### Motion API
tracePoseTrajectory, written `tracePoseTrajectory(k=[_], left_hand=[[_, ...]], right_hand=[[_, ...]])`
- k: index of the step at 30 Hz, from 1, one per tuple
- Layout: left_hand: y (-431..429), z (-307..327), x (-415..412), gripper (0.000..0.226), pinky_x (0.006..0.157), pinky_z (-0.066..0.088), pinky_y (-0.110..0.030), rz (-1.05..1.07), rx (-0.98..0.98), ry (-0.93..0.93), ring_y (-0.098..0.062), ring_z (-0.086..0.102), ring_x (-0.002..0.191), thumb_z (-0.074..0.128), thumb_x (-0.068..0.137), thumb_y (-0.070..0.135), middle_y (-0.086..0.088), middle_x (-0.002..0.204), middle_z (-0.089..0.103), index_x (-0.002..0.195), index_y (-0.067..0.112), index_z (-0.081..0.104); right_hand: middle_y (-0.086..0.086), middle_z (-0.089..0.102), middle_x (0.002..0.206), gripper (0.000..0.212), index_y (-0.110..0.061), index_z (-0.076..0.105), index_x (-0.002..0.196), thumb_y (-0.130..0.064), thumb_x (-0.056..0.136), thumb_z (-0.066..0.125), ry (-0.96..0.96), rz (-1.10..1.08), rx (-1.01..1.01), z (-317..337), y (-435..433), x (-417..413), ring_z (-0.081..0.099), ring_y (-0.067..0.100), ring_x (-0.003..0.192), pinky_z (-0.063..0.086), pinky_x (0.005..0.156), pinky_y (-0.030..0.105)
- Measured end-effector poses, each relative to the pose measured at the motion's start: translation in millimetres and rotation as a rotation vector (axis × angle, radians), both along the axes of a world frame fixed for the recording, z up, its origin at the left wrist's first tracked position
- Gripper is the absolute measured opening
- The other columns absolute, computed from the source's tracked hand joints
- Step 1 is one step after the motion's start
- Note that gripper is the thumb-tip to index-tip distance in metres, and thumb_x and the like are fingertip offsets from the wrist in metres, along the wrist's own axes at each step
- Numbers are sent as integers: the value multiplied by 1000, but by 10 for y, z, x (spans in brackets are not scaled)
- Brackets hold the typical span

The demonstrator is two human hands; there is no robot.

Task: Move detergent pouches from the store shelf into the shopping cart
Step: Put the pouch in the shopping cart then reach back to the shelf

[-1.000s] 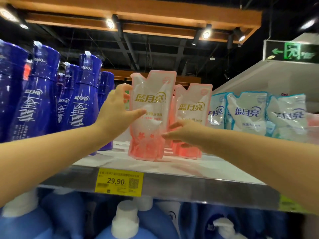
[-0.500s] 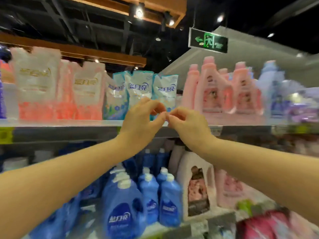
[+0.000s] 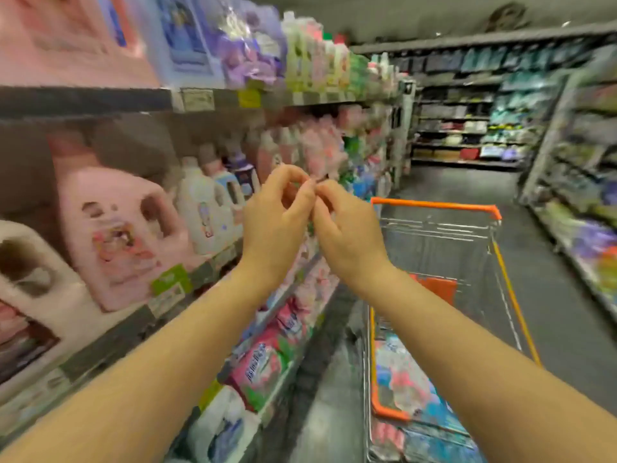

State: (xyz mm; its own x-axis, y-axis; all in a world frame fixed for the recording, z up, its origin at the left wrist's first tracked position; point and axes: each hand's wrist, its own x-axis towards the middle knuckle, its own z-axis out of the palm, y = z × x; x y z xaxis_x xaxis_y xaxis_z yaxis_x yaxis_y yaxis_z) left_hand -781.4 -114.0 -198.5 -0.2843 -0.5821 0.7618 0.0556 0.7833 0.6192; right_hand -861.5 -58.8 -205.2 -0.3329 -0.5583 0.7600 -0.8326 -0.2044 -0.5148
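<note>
Pink jug (image 3: 113, 228) beside white jug (image 3: 200, 212); green price tag (image 3: 170, 279) below; grey aisle floor (image 3: 561, 312); blurred far shelving (image 3: 460, 128).

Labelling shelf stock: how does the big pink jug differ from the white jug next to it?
The pink jug is pink with a flowered label; the white jug is white with a paler label. The pink jug sits nearer the camera and looks bigger; the white jug stands farther along the shelf. Both stand upright on it.

I see a shop aisle: shelves (image 3: 100, 101) stocked with detergent jugs (image 3: 117, 235), price tags (image 3: 197, 99), and a wire shopping cart (image 3: 440, 208).
</note>
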Motion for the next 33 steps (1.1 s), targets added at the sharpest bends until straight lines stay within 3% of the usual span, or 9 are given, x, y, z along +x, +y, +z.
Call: tracePoseTrajectory(k=[2,8,12,16,20,23,26,30,33], left_hand=[[-153,-228,-543,12,60,40,-30,-82,36,-24,-3,43,57,53,82,27,8,60,50,72,31,49],[-258,-1003,-2017,11,57,38,-26,-310,327,-94,1,44,51,54,79,24,14,50,50,79,34,49],[-115,-1706,-2723,18,59,40,-26,-350,510,-196,-1,47,53,56,85,17,12,51,50,80,32,49],[3,-2353,-3252,19,56,34,-20,-320,614,-286,4,44,50,55,89,9,10,53,45,84,27,50],[31,-3023,-3669,9,54,33,-16,-247,737,-421,5,47,51,55,89,11,11,55,46,98,15,55],[32,-3494,-3990,19,64,38,-27,-216,805,-548,-8,50,62,55,90,12,11,68,51,108,9,51],[16,-3898,-4370,31,78,43,-33,-190,872,-687,-18,53,78,56,90,16,0,90,56,118,7,47],[-27,-4384,-4818,45,86,42,-33,-177,914,-840,-23,55,88,57,89,18,-3,102,50,129,8,39],[-101,-4763,-5128,58,91,41,-37,-171,888,-940,-33,54,104,63,85,19,-16,115,53,133,4,34]], right_hand=[[11,67,82,31,-9,64,92,-26,88,38,-64,-105,30,-245,-62,-471,60,34,81,45,73,48],[1,66,80,28,-14,62,87,-31,88,40,-419,-382,107,-1034,-76,-1583,60,25,80,46,78,49],[1,68,86,30,-15,64,91,-34,86,40,-652,-528,173,-1688,3,-2129,60,24,83,47,76,42],[4,67,90,18,-14,62,92,-22,96,46,-803,-620,240,-2324,49,-2615,59,25,86,43,76,37],[-6,59,76,16,-25,53,80,-27,95,48,-954,-680,319,-3024,42,-2994,53,18,74,39,67,32],[-11,57,81,11,-20,56,93,-29,95,49,-1058,-726,395,-3479,107,-3340,54,16,81,37,70,28],[-3,57,99,27,-12,55,112,-32,94,51,-1133,-782,472,-3815,197,-3730,56,17,93,38,78,27],[6,60,112,34,-13,53,117,-34,91,56,-1260,-799,535,-4212,216,-4177,57,23,103,42,91,35],[8,60,114,34,-13,53,117,-36,91,56,-1304,-784,547,-4469,215,-4455,57,25,105,43,92,36]])
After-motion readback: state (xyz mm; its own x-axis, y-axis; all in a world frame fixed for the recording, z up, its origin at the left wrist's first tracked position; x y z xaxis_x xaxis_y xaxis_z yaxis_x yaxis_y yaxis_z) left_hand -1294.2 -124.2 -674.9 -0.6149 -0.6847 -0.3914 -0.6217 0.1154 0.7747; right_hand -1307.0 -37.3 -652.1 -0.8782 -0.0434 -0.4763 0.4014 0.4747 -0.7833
